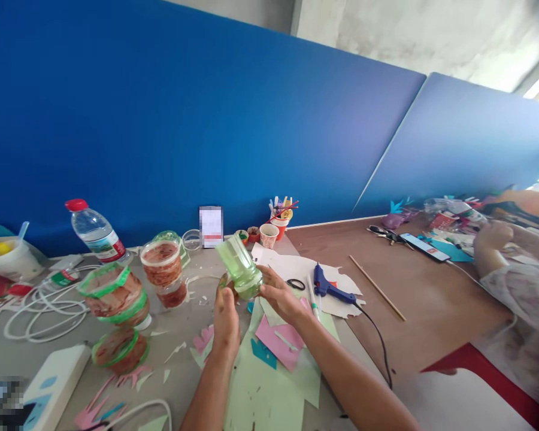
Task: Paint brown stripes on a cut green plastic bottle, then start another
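Between my two hands is a green see-through cup [241, 269], cut like the end of a plastic bottle and tilted to the left. My left hand [227, 311] is closed around its lower left side. From the right, the fingers of my right hand [281, 293] grip its base. Below lie pale green paper sheets [265, 395], pink paper [278, 341] and a blue paper cutout [264, 353]. Right of my hands, a blue hot glue gun [330, 287] rests on white paper near a white pen-like stick [313, 296] and black-handled scissors [295, 284].
Brown-painted cups [161, 266] and green-rimmed pots [114, 293] stand at left, near a water bottle [96, 230] and a power strip [56, 383]. A wooden stick [377, 287] lies at right. Another person's arm [494, 245] is at far right. A blue partition [206, 120] stands behind.
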`<state>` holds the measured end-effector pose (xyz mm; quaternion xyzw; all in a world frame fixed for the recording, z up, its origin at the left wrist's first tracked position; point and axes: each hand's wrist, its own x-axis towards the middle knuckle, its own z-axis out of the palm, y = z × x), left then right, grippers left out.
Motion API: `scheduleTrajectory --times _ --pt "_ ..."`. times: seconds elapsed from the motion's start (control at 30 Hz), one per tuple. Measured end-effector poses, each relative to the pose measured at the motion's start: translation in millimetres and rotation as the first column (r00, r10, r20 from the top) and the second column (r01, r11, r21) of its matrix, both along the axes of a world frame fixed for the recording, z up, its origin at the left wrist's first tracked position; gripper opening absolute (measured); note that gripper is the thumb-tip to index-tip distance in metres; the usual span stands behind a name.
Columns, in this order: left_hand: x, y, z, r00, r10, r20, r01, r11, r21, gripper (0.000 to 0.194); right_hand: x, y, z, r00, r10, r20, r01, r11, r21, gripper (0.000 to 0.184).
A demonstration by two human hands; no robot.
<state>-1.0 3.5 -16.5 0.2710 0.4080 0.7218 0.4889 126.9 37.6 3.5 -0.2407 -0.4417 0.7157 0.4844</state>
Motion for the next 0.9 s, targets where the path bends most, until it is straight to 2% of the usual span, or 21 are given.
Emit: scheduleTrajectory --times 0.1,0.27,0.4,0.53,0.7,0.8,0.9 --pt "-3.8 2.9 -1.6 0.997 -0.007 0.076 0.008 1.000 -0.014 0.059 5.0 -0.6 -2.7 0.994 0.088 -0.067 -0.091 0.995 -0.036 0.045" --pt "-8.4 3.2 0.9 0.989 -0.003 0.145 0.005 1.000 -0.011 0.053 8.6 -0.8 -7.2 0.980 0.159 -0.116 -0.168 0.984 -0.067 0.038" --pt "-9.3 -0.1 11.3 0.980 -0.063 0.188 0.054 0.997 0.053 0.052 8.3 -2.0 -12.2 0.960 0.248 -0.127 -0.257 0.964 -0.062 0.037" --pt "-10.4 -5.0 25.8 0.966 -0.111 0.234 0.102 0.994 0.049 0.055 6.2 -6.0 -12.6 0.942 0.312 -0.123 -0.324 0.942 -0.090 0.035" --pt "-12.4 -9.8 34.2 0.944 -0.140 0.300 0.138 0.990 0.026 0.049 4.1 -10.3 -8.0 0.929 0.358 -0.094 -0.368 0.922 -0.119 0.030" --pt "-12.9 -11.0 34.1 0.942 -0.151 0.300 0.150 0.988 0.026 0.044 4.7 -11.8 -6.4 0.930 0.361 -0.068 -0.367 0.917 -0.154 0.033" --pt "-13.9 -11.4 33.3 0.950 -0.113 0.293 0.124 0.992 -0.020 0.045 6.8 -11.2 -7.3 0.926 0.376 -0.017 -0.374 0.915 -0.153 0.041"
